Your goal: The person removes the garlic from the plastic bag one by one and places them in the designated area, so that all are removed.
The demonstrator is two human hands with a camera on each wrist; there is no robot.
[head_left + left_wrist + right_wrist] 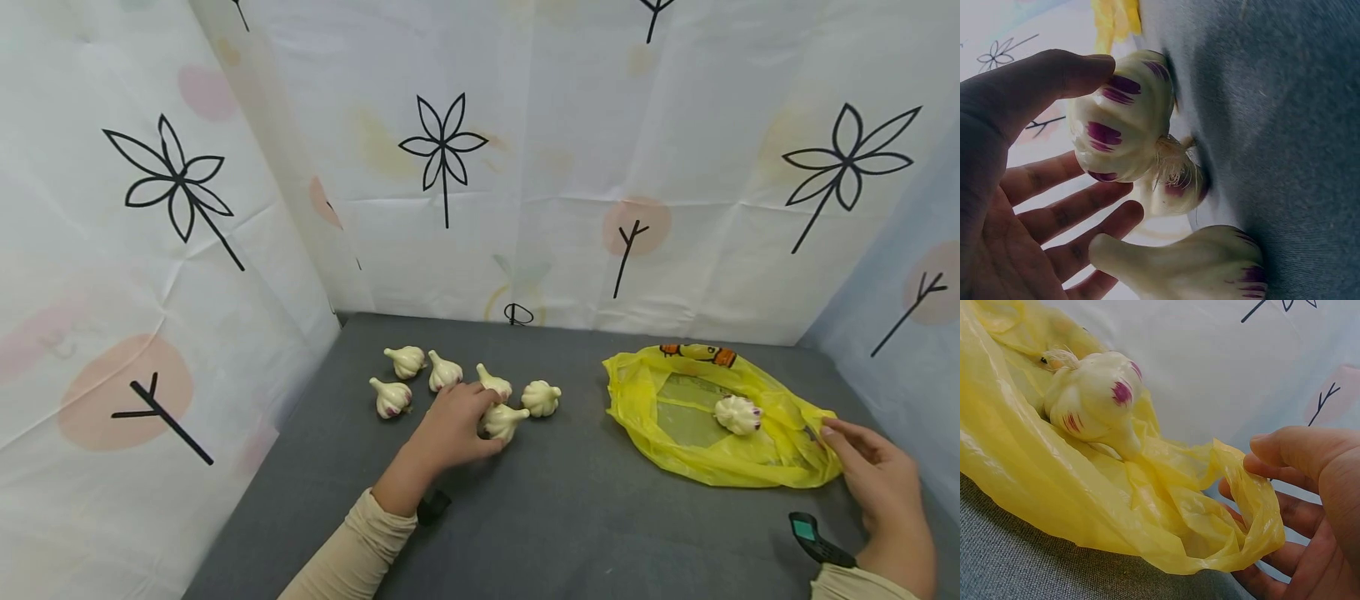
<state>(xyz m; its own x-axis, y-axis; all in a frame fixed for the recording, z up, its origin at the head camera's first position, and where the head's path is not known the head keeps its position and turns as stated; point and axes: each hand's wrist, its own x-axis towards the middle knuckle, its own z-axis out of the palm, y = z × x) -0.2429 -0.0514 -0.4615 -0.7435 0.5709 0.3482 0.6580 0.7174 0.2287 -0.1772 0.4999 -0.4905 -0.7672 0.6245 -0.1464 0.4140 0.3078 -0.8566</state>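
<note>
My left hand (453,425) is at a cream garlic bulb (502,423) with purple streaks, which still touches or nearly touches the table. In the left wrist view the thumb lies on one side of this bulb (1122,119) and the fingertips reach its other side. A yellow plastic bag (652,446) lies spread with its mouth facing up, and one garlic bulb (738,414) sits inside. At the bag's right edge, my right hand (881,475) pinches the thin plastic; a loop of the bag (1260,512) drapes over its fingers.
More garlic bulbs stand around the left hand: one (541,398) to its right, one (493,383) just behind, and several to the left, such as the bulb (390,398). The dark grey table (570,517) is bordered by patterned cloth walls (540,250).
</note>
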